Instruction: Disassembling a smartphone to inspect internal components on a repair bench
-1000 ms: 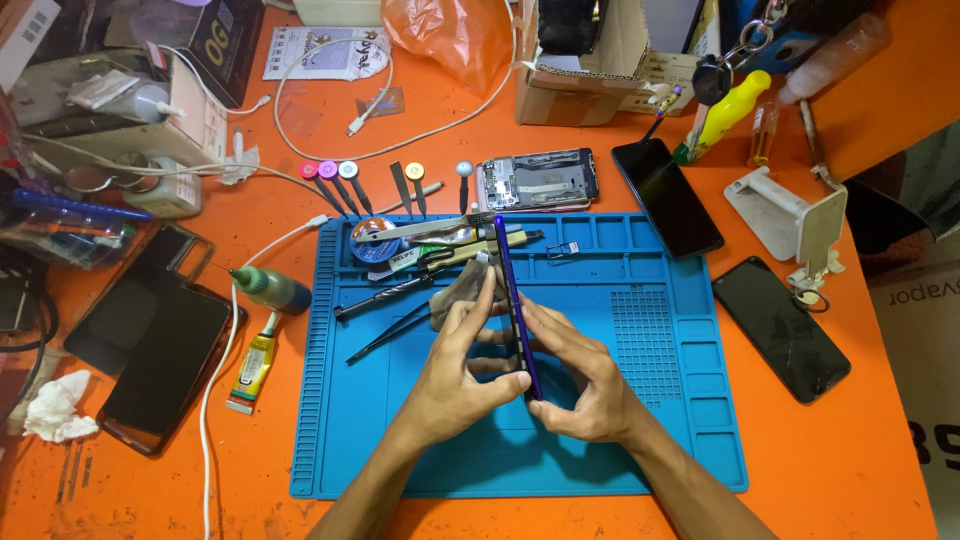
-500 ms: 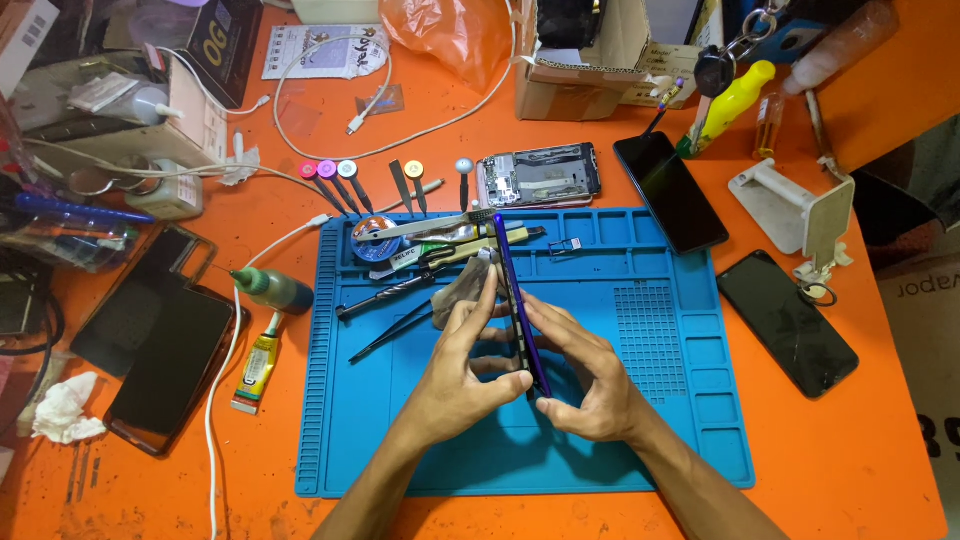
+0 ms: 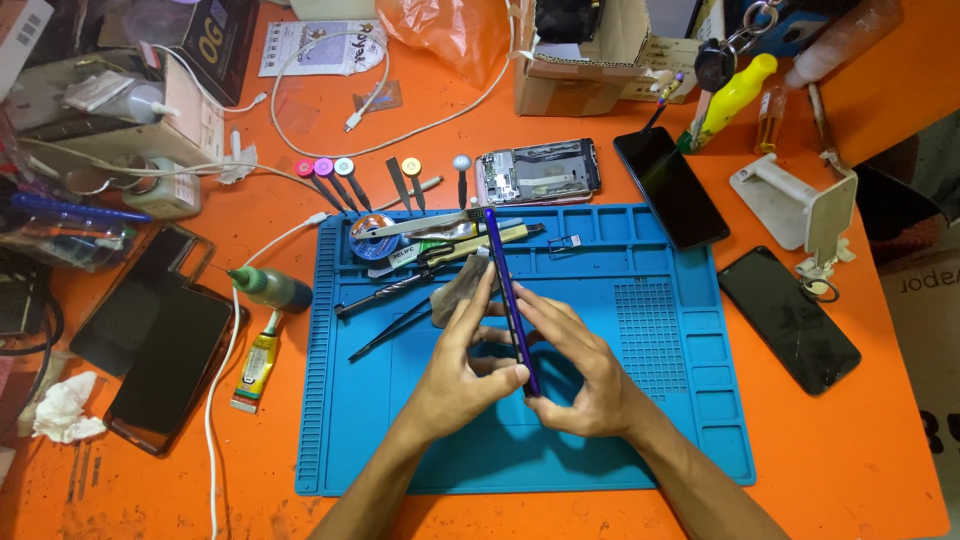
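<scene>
Clasped edge-on between both sets of fingers, left hand [image 3: 455,375] and right hand [image 3: 580,375] pinching a purple phone [image 3: 510,295] over the blue mat [image 3: 660,420], tweezers [image 3: 385,330] just left, bare frame [image 3: 538,172] beyond.

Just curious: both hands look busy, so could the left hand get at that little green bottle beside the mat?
Probably yes: the green bottle lies uncovered left of the left hand, but that hand would first have to release the phone.
</scene>
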